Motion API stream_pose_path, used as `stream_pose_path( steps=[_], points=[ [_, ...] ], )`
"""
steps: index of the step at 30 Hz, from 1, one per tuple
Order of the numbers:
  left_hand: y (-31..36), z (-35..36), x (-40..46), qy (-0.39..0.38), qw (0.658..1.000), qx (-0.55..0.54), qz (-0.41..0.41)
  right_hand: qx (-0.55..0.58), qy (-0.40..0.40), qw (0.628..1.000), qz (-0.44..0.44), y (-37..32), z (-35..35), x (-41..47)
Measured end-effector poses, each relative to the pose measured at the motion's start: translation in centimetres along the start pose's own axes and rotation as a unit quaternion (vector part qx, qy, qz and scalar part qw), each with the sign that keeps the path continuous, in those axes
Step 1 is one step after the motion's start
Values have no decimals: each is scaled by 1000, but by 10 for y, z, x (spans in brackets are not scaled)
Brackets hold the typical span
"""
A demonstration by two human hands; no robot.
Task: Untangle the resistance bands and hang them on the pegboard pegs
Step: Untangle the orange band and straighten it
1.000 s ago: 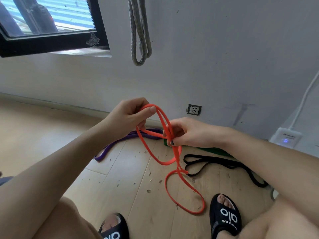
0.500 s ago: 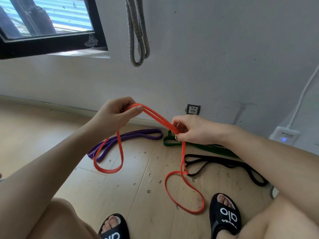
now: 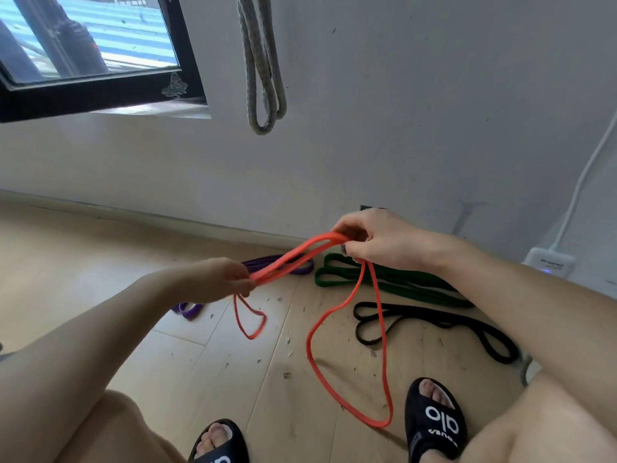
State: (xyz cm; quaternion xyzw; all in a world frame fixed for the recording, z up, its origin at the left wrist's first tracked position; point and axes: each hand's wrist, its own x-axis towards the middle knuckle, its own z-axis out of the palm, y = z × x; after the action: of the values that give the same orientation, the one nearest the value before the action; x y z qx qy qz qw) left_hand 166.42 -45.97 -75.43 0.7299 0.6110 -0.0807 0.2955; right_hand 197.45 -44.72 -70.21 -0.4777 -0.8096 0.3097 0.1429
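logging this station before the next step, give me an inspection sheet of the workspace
surface: pale wood floor, scattered with small debris flecks.
job's things: orange band held off the floor; purple band, green band and black band lie on the floor; grey band hangs on the wall.
clutter: nothing seen beyond the flecks.
grippers: left hand and right hand both grip the orange band.
cables: white cable runs to a white box.
surroundings: grey wall, window; pegboard not in view.

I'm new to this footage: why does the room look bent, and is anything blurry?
Head view: the wide lens bows the wall and floor edges; daylight from the window lights it evenly; the orange band and both hands stay fairly sharp.
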Motion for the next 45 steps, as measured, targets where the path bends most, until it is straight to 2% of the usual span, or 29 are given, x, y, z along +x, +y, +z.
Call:
stream_pose_path(
  steps=[3, 6, 10, 13, 16, 23, 30, 35, 45],
  points=[
    [18, 5, 4, -20, 999, 35, 14, 28, 11, 999, -35, -15, 1, -2],
    [30, 4, 2, -39, 997, -25, 64, 40, 4, 997, -60, -29, 5, -4],
    [59, -4, -10, 20, 965, -177, 192, 15, -1, 997, -80, -39, 15, -1],
    [75, -10, -17, 66, 945, -213, 238, 13, 6, 996, -82, -40, 18, 1],
    [77, -14, -19, 98, 952, -170, 235, 9, 9, 997, -80, -38, 16, 1],
    [72, -26, -23, 131, 957, -149, 213, -17, -49, 998, -18, -17, -2, -5],
    [70, -23, -22, 91, 972, -108, 191, 3, -22, 1000, -9, -11, -8, -8],
    [63, -23, -23, 100, 966, -137, 195, 22, 12, 1000, -19, -16, -8, -9],
    [56, -23, -22, 54, 964, -176, 190, 69, 75, 993, -57, -29, -7, -8]
  ],
)
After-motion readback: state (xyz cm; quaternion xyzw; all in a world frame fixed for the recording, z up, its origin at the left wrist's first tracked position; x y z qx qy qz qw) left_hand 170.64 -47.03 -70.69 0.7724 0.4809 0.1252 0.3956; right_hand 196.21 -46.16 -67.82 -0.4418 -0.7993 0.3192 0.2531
